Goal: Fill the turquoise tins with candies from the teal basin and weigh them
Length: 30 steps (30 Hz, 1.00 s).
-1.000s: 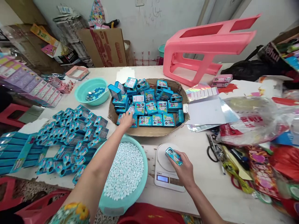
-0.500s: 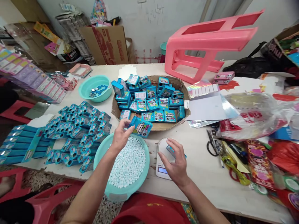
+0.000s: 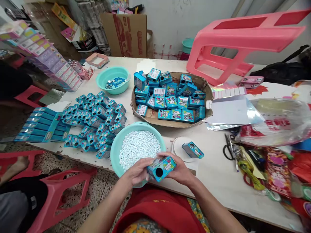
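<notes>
- A pale desk point(image 3: 218, 174) runs left to right, crowded, with a speckled floor point(image 3: 73, 168) showing at its near left edge.
- A white wall point(image 3: 175, 19) stands at the far side, with a cardboard carton point(image 3: 126, 30) leaning against it.
- One pink stool point(image 3: 233, 42) lies on its side on the far right of the desk; two more pink stools point(image 3: 60, 197) stand on the floor, near left.
- Both hands, left hand point(image 3: 136, 171) and right hand point(image 3: 181, 170), are closed around one blue box point(image 3: 162, 167), held over the near desk edge just right of the big bowl.
- Two teal bowls: the big bowl point(image 3: 116, 152) near the middle is full of white pellets point(image 3: 139, 149); the small bowl point(image 3: 114, 79), far left, holds a few small pieces.
- One round white scale point(image 3: 181, 149) sits just right of the big bowl, with one blue tin point(image 3: 193, 150) lying on it.
- A cardboard tray point(image 3: 170, 123) beyond the big bowl holds some two dozen blue boxes; too many overlap to count exactly.
- A heap of dozens of blue tins point(image 3: 97, 119) lies to the left.
- One pair of scissors point(image 3: 228, 150) and a clear plastic bag point(image 3: 274, 121) lie on the right.
</notes>
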Tool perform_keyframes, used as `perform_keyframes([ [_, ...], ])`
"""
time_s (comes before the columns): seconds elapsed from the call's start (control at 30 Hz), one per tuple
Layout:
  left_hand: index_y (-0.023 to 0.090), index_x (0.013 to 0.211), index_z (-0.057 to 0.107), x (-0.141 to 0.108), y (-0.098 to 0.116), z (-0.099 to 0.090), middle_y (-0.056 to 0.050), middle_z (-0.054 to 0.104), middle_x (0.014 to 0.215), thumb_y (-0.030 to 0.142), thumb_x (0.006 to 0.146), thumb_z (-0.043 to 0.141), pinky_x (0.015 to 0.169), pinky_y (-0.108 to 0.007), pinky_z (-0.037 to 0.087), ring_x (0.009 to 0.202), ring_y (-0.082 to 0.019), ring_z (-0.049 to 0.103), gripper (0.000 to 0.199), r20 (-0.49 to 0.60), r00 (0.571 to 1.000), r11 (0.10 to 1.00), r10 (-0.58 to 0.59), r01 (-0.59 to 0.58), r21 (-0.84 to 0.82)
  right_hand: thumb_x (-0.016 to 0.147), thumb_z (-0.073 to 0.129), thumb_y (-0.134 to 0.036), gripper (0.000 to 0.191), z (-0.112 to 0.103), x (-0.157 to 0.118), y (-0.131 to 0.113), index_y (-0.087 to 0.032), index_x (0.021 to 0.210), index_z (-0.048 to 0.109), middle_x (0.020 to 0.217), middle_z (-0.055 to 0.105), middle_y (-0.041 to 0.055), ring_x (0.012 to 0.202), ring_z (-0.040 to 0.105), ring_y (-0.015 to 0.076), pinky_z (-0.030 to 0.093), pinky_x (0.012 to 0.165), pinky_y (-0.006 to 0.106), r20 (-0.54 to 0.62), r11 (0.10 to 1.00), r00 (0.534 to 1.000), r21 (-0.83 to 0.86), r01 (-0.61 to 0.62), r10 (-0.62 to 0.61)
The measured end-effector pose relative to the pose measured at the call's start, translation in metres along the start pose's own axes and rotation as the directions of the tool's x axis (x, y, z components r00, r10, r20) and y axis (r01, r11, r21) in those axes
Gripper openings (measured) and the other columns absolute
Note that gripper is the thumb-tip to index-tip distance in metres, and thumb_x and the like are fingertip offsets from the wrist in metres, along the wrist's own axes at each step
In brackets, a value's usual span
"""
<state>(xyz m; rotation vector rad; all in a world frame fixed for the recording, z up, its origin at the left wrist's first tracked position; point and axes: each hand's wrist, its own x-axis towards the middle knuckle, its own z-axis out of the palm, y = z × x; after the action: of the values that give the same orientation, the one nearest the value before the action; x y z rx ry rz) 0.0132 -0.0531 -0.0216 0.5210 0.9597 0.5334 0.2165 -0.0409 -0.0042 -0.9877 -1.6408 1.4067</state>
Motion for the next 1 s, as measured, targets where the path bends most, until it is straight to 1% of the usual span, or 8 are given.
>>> perform_keyframes([
  [0.1,0.017,0.103,0.066,0.018,0.0,-0.027,-0.008,0.065,0.091,0.047,0.08,0.056,0.065,-0.033,0.05,0.077,-0.021,0.06,0.039,-0.15,0.983,0.91,0.102,-0.031,0.413,0.054,0.085,-0.036,0.045,0.015,-0.01,-0.003,-0.022,0.09,0.06,0.083,0.06,-0.0004,0.076,0.058,0.0163,0.047,0.069,0.027,0.021,0.975,0.984,0.136,-0.178,0.177],
  [0.17,0.02,0.11,0.063,0.046,0.006,-0.049,-0.009,0.063,0.105,0.044,0.082,0.052,0.085,-0.039,0.046,0.1,-0.025,0.055,0.038,-0.283,0.909,0.783,0.305,-0.071,0.618,0.054,0.084,-0.037,0.047,0.03,-0.019,-0.003,-0.022,0.089,0.056,0.079,0.057,-0.0027,0.071,0.055,0.0141,0.045,0.064,0.025,-0.026,0.932,0.955,0.229,-0.282,0.296],
  [0.3,0.022,0.121,0.056,0.112,0.005,-0.064,-0.01,0.05,0.127,0.041,0.083,0.051,0.103,-0.045,0.028,0.121,-0.028,0.039,0.042,-0.203,0.712,0.303,0.673,-0.015,0.953,0.059,0.081,-0.038,0.044,0.054,-0.035,0.001,-0.021,0.088,0.054,0.078,0.055,-0.0034,0.072,0.051,0.0125,0.042,0.065,0.023,0.032,0.908,0.932,0.213,-0.36,0.362],
  [0.4,0.023,0.119,0.056,0.131,-0.014,-0.048,-0.01,0.051,0.123,0.048,0.083,0.05,0.098,-0.045,0.031,0.114,-0.028,0.041,0.044,-0.116,0.739,0.126,0.663,0.043,0.991,0.061,0.08,-0.037,0.042,0.06,-0.042,0.001,-0.02,0.089,0.053,0.078,0.055,-0.0032,0.069,0.049,0.0116,0.042,0.063,0.023,0.04,0.907,0.922,0.169,-0.387,0.386],
  [0.57,0.022,0.101,0.061,0.098,-0.038,-0.036,-0.009,0.057,0.103,0.044,0.085,0.048,0.091,-0.038,0.036,0.1,-0.025,0.047,0.031,0.061,0.863,-0.003,0.501,-0.068,0.998,0.068,0.073,-0.035,0.041,0.056,-0.041,0.003,-0.023,0.096,0.047,0.083,0.058,-0.002,0.072,0.054,0.0134,0.046,0.067,0.026,-0.176,0.898,0.89,0.215,-0.383,0.421],
  [0.67,0.024,0.088,0.063,0.074,-0.038,-0.049,-0.008,0.057,0.097,0.034,0.08,0.055,0.081,-0.034,0.039,0.096,-0.025,0.05,0.015,-0.028,0.893,0.084,0.449,-0.011,0.996,0.069,0.071,-0.037,0.04,0.054,-0.028,0.007,-0.022,0.096,0.045,0.08,0.058,-0.0019,0.071,0.055,0.0141,0.047,0.066,0.027,-0.304,0.912,0.864,0.219,-0.346,0.401],
  [0.83,0.019,0.073,0.06,0.059,-0.022,-0.071,-0.003,0.058,0.078,0.033,0.07,0.063,0.065,-0.026,0.041,0.079,-0.02,0.056,0.014,-0.444,0.755,0.64,0.482,0.043,0.768,0.069,0.068,-0.036,0.037,0.059,0.006,0.015,-0.021,0.096,0.048,0.081,0.058,-0.0009,0.07,0.055,0.0146,0.046,0.066,0.027,-0.39,0.955,0.878,0.007,-0.298,0.277],
  [1.0,0.016,0.08,0.055,0.041,0.01,-0.061,0.002,0.052,0.063,0.048,0.074,0.058,0.043,-0.02,0.03,0.046,-0.009,0.046,0.032,-0.566,0.71,0.902,0.419,-0.256,0.347,0.072,0.063,-0.027,0.026,0.074,0.033,0.028,-0.02,0.095,0.052,0.091,0.059,0.0036,0.086,0.057,0.0196,0.044,0.078,0.032,-0.383,0.915,0.92,-0.333,-0.226,0.087],
])
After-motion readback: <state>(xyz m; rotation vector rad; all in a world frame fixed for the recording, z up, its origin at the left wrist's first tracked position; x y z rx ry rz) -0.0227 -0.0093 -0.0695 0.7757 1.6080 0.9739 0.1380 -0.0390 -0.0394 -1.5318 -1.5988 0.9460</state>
